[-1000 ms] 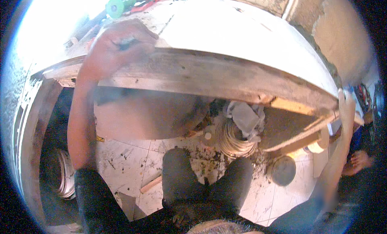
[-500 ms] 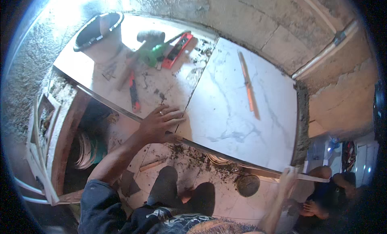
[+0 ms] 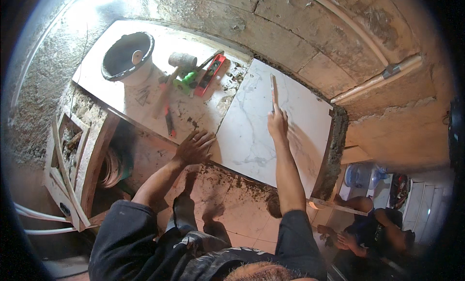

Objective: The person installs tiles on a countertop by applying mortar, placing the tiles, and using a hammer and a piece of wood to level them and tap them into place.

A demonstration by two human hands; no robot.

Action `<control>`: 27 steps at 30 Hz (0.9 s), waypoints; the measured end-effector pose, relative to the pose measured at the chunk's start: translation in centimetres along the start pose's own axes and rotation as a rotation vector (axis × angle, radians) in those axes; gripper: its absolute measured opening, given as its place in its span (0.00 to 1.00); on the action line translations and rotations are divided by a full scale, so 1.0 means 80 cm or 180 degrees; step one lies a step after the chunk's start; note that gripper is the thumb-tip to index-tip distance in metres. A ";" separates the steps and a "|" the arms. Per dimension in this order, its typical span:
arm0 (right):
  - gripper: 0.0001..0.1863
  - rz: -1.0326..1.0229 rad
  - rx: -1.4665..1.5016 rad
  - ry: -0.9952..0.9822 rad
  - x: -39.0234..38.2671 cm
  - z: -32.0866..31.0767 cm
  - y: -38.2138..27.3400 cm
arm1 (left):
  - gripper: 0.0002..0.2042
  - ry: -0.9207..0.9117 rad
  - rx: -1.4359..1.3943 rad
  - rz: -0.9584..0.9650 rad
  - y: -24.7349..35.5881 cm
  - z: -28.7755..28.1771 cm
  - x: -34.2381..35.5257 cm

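My right hand (image 3: pixel 277 121) is closed on the near end of a thin, flat orange-and-white stick (image 3: pixel 273 90), perhaps a ruler, over a white marbled tile (image 3: pixel 244 116). My left hand (image 3: pixel 194 149) lies flat with fingers spread at the seam, near the front edge; it holds nothing. Left of the seam, on the other white tile (image 3: pixel 140 104), a red-and-black tool (image 3: pixel 169 122), possibly a knife, lies beyond that hand. Behind it are a mallet (image 3: pixel 182 60), a green tool (image 3: pixel 185 83) and a red spirit level (image 3: pixel 210 75).
A mortar-smeared bucket (image 3: pixel 128 77) stands at the back left. Rough mortar (image 3: pixel 334 150) borders the right tile edge; a pipe (image 3: pixel 378 80) runs along the wall. Wooden strips (image 3: pixel 65 169) lean at left. Another person (image 3: pixel 375 237) sits at lower right; a water bottle (image 3: pixel 361 176) is beyond.
My right hand has left the tile's front right corner and taken hold of the stick. My left hand stays at the seam. The view has shifted.
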State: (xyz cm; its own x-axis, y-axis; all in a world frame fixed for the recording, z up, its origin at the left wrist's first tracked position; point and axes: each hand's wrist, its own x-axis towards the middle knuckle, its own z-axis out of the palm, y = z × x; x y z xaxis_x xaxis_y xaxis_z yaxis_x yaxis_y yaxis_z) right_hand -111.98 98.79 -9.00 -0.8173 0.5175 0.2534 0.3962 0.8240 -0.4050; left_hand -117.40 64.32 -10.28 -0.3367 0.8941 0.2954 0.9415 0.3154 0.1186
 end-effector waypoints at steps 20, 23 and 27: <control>0.18 0.0818 -0.0046 -0.0443 0.218 0.117 -0.126 | 0.21 0.0345 -0.0588 0.0056 -0.032 -0.011 -0.001; 0.15 0.0774 -0.0016 -0.0201 0.227 0.120 -0.132 | 0.21 0.0197 -0.0636 0.0058 -0.033 -0.011 0.001; 0.13 0.0835 -0.0169 -0.0336 0.240 0.120 -0.139 | 0.22 0.0140 -0.0775 0.0036 -0.035 -0.007 -0.002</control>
State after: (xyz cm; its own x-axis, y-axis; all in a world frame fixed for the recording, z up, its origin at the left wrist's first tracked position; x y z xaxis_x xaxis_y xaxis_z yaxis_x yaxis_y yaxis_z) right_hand -136.10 97.37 -8.08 -0.7220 0.6900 0.0520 0.6189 0.6776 -0.3973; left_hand -120.02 63.11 -10.15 -0.3315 0.8807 0.3383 0.9161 0.2148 0.3385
